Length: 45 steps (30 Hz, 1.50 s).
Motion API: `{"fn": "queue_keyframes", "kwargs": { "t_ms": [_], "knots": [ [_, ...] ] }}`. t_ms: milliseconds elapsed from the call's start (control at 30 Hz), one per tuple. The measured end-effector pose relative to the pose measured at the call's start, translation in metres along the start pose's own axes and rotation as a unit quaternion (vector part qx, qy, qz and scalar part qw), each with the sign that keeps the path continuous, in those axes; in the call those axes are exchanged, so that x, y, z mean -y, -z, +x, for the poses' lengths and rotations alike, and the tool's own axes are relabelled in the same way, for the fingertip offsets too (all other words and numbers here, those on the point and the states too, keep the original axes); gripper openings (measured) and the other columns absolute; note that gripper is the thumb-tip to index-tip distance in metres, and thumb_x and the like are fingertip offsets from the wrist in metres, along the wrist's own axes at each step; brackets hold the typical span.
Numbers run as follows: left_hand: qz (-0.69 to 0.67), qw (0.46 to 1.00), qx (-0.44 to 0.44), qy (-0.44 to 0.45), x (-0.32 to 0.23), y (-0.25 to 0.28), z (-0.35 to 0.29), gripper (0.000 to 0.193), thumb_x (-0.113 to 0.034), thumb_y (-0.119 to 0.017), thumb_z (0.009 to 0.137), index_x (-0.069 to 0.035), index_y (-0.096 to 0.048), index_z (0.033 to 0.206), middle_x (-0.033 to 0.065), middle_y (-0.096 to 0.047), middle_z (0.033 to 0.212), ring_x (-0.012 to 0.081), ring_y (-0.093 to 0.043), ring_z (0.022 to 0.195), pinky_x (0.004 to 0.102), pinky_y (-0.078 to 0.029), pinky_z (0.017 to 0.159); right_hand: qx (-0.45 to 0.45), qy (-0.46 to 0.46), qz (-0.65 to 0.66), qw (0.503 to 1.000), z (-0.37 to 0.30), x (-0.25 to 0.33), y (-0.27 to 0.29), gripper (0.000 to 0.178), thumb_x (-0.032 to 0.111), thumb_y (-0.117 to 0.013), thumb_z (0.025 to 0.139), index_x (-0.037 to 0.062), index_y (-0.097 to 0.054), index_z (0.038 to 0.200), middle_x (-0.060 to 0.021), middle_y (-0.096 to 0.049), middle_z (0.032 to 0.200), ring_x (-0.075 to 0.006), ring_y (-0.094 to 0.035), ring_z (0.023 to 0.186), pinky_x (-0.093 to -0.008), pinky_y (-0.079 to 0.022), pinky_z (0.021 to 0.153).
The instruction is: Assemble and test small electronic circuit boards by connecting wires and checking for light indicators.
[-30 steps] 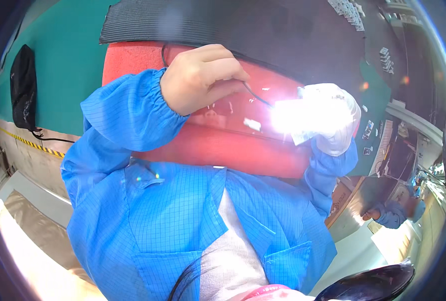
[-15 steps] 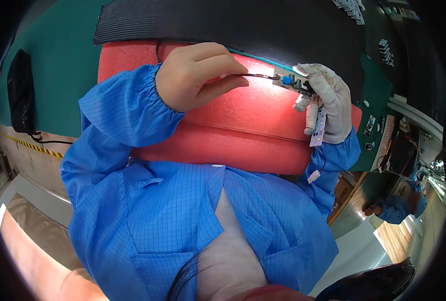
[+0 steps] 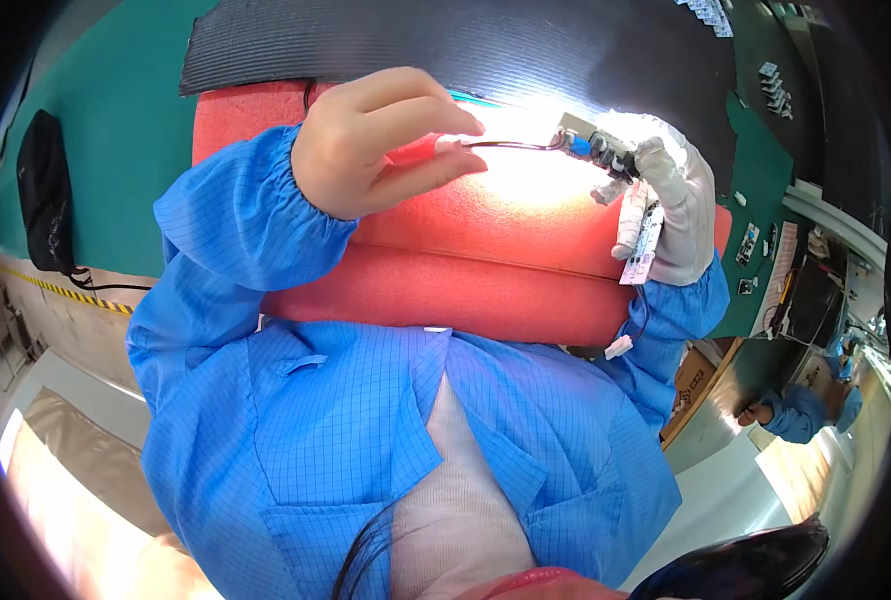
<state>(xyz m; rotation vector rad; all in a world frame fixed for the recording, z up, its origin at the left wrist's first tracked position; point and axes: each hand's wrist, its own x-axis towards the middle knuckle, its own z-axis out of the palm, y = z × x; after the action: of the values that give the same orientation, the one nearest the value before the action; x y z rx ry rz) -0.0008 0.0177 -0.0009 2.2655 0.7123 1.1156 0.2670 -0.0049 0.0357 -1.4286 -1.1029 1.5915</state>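
Left hand (image 3: 380,145) pinches the plug (image 3: 449,146), its wires (image 3: 513,146) already joined to the board (image 3: 597,150)! Gloved right hand (image 3: 680,200) clamps that above red foam (image 3: 445,290), plus a strip (image 3: 641,252) whose connector (image 3: 618,347) dangles, apparently still unmated.

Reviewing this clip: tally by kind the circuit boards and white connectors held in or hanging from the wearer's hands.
Circuit boards: 2 (blue-component board and white strip board, right hand)
White connectors: 2 (held connector, left hand; dangling connector)
Total: 4
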Motion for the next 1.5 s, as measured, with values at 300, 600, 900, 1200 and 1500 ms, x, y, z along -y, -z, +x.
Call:
{"fn": "queue_keyframes", "kwargs": {
  "t_ms": [300,600,900,1200,1500],
  "knots": [
    [-0.098,0.991,0.053,0.079,0.002,-0.004,0.0,0.016,-0.014,-0.072,0.077,-0.002,-0.065,0.085,0.0078,-0.058,0.069,0.0177,-0.056,0.059,0.0264,-0.045,0.055,0.05,0.06,0.021,0.997,0.002,-0.003,0.007,0.063,0.048,-0.062,0.081,-0.0048,-0.053,0.115,-0.0141,-0.066,0.086,-0.0154,-0.063,0.055,-0.0234,-0.051,0.049],
    [-0.401,0.817,-0.355,0.214,0.077,0.057,-0.002,0.027,-0.016,-0.053,0.093,0.004,-0.054,0.111,0.0135,-0.061,0.104,0.0199,-0.061,0.092,0.0269,-0.051,0.076,0.093,0.133,0.144,0.976,0.007,-0.02,0.006,0.054,0.012,-0.067,0.075,-0.0003,-0.047,0.124,-0.0221,-0.055,0.117,-0.0342,-0.058,0.106,-0.0444,-0.054,0.083],
    [0.038,0.998,-0.014,-0.051,0.005,-0.024,-0.001,0.033,0.001,-0.059,0.078,0.0,-0.06,0.112,0.0117,-0.061,0.095,0.0259,-0.058,0.088,0.0362,-0.048,0.078,0.122,0.187,0.128,0.966,0.006,-0.03,-0.002,0.033,0.005,-0.076,0.065,0.0073,-0.065,0.096,-0.0198,-0.055,0.119,-0.0289,-0.061,0.101,-0.04,-0.055,0.083],
    [-0.05,0.995,0.09,-0.018,-0.004,-0.016,0.001,0.028,0.003,-0.067,0.073,-0.001,-0.064,0.1,0.0117,-0.059,0.093,0.0253,-0.058,0.083,0.0322,-0.048,0.072,0.224,0.228,0.17,0.932,0.004,-0.026,-0.007,0.035,0.006,-0.082,0.061,0.0048,-0.067,0.093,-0.0204,-0.055,0.12,-0.0301,-0.059,0.106,-0.041,-0.051,0.088],
    [-0.127,0.981,-0.015,0.147,-0.005,-0.008,-0.005,0.016,-0.007,-0.073,0.074,-0.001,-0.062,0.084,0.0103,-0.061,0.078,0.0205,-0.061,0.071,0.0277,-0.05,0.064,0.102,0.189,0.054,0.975,0.0,-0.025,-0.017,0.033,-0.001,-0.065,0.077,-0.0006,-0.059,0.11,-0.0226,-0.054,0.119,-0.0313,-0.061,0.101,-0.0402,-0.056,0.079]
  ]
}}
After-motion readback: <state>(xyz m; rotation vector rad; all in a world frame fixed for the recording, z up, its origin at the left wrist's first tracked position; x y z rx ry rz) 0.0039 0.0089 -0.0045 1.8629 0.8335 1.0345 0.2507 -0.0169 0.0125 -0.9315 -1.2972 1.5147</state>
